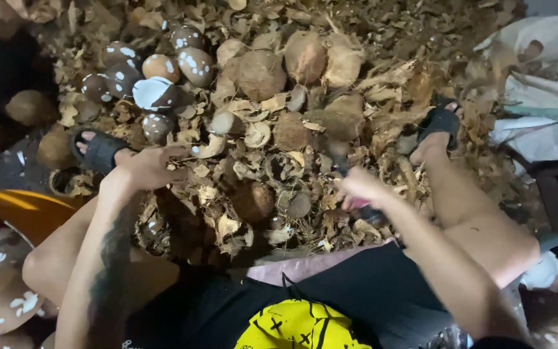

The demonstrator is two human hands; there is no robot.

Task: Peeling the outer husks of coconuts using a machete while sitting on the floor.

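I sit over a heap of coconut husk scraps (253,161) with my legs spread. My left hand (153,165) reaches forward over the scraps, fingers partly curled, holding nothing that I can see. My right hand (360,187) is blurred and grips a dark tool handle (372,213) with a pinkish part; its blade is not clear. A round brown coconut (253,200) lies among the scraps between my hands. Several husked coconuts (259,74) rest further away.
Peeled coconuts with white patches (156,68) lie at the far left, and more (1,284) sit beside my left knee. An orange object (20,207) is at the left. White sacks (544,84) lie at the right. My feet wear black sandals (101,150).
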